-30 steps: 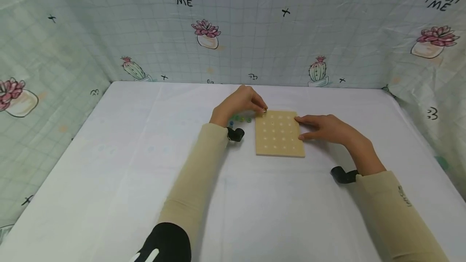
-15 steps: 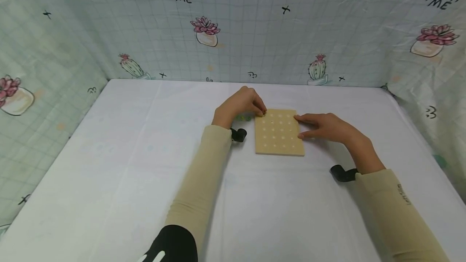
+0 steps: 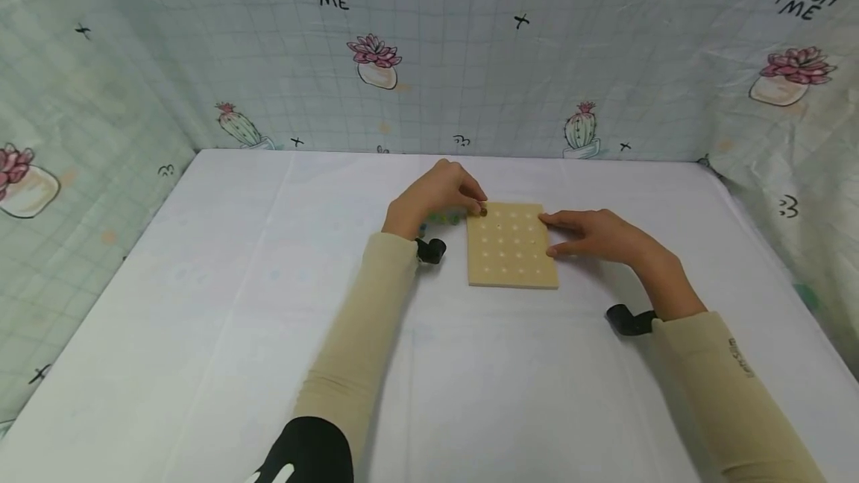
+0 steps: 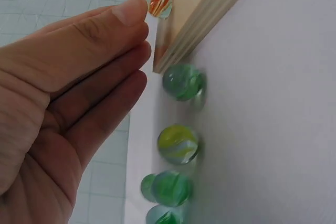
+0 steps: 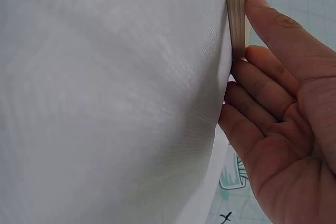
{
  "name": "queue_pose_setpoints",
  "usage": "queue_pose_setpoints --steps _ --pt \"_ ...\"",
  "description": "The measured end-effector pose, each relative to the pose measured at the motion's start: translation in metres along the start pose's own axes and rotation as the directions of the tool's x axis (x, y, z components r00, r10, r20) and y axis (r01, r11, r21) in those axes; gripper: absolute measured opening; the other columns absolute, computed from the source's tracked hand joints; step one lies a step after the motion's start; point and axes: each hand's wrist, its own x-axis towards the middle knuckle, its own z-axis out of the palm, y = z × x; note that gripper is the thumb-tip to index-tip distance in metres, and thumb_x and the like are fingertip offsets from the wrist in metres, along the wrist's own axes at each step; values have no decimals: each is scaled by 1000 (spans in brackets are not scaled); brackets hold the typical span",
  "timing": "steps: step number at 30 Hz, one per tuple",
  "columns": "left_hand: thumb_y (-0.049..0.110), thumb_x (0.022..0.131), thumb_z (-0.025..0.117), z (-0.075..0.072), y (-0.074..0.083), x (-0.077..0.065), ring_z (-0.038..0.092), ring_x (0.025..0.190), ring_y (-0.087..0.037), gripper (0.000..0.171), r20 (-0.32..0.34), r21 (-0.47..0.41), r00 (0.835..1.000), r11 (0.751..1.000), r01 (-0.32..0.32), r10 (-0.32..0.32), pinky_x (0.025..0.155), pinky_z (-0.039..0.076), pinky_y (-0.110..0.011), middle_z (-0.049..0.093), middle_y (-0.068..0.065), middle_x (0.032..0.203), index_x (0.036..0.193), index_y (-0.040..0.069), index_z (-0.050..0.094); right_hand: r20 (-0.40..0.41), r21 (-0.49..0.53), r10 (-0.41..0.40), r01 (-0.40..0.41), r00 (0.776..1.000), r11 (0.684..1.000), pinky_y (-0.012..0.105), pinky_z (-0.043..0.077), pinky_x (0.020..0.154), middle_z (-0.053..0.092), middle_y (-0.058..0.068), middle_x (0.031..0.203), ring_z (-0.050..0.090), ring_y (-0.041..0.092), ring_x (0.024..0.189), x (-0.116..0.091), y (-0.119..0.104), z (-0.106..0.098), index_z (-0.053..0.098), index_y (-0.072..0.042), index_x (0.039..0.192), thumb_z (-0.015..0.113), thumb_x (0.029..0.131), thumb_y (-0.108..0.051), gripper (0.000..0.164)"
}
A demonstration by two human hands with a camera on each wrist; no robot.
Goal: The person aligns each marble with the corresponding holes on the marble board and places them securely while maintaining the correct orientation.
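Observation:
A square light wooden board [image 3: 513, 248] with rows of pale round dots lies flat on the table. At its far left corner my left hand [image 3: 436, 192] pinches a glass marble [image 4: 160, 4] with orange swirls between thumb and fingertips, right over the board's surface. My right hand [image 3: 597, 235] touches the board's right edge with fairly straight thumb and fingers spread apart. Beside the board's left edge, partly behind the left hand, sit several marbles: a green marble [image 4: 182, 82] closest to the board, a yellow-striped marble [image 4: 178, 144], and more green ones.
A white cloth [image 3: 470, 379] covers the table. Behind it hangs a pale checked curtain [image 3: 456, 58] printed with cacti and succulents. Each wrist carries a black camera mount, such as the one on the right [image 3: 629, 320].
The left fingertips have shifted slightly nearer the viewer over the board's corner, with the orange marble at their tips. My right hand stays at the board's edge.

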Motion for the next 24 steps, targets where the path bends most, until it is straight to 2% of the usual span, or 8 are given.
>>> queue_pose_setpoints --steps 5,12,20,24 --pt "17 91 78 -12 -1 -3 66 109 -11 25 -18 27 1000 1000 3 -3 98 51 -27 76 0 115 116 12 79 1 -16 -3 3 1000 1000 64 32 115 42 19 157 34 44 146 2 -2 -1 44 -11 155 73 92 -47 78" --pt "18 92 77 -30 -1 -14 66 112 -16 30 0 34 1000 999 29 -29 98 52 -31 73 -5 122 121 10 76 5 -2 7 -7 1000 1000 64 32 114 43 18 157 34 44 146 3 -1 0 45 -13 155 74 90 -52 81" --pt "17 92 78 -51 -2 -30 66 113 -18 30 9 88 999 995 39 -40 99 52 -34 74 -6 121 120 9 76 -3 9 17 -17 1000 1000 64 33 114 42 19 157 34 44 146 2 -2 -1 44 -11 155 75 91 -48 80" --pt "14 91 79 -58 -4 -37 67 113 -20 30 22 142 999 989 30 -34 100 52 -35 74 -7 119 120 8 77 -8 23 17 -17 1000 1000 63 32 115 42 18 157 34 43 146 2 -2 0 45 -12 155 75 91 -47 79"
